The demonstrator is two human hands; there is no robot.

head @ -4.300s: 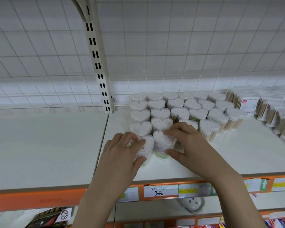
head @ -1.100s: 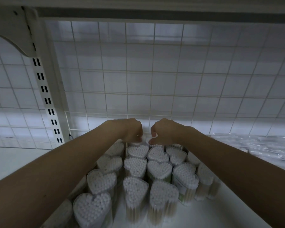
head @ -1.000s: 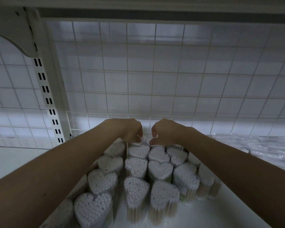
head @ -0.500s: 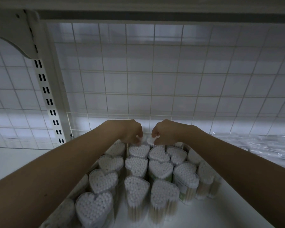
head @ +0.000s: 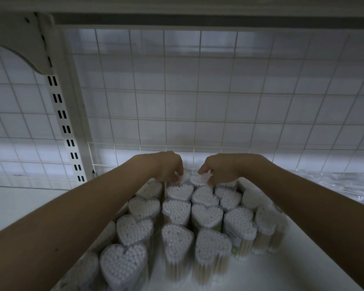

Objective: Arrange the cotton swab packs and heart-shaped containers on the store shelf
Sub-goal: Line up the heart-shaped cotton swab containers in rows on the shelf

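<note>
At the back edge of the smooth white shelf [head: 292, 267], against the wire grid [head: 198, 106], the left hand [head: 168, 166] and right hand [head: 219, 168] curl their fingers on rearmost clear heart-shaped containers [head: 178, 211] of bumpy swab tips.

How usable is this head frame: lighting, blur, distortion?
Head view: dim and bluish under the upper shelf; wire grid bows from the wide-angle lens; nearest heart-shaped containers smear slightly; left hand and right hand sit in shadow, finger detail unclear.
</note>
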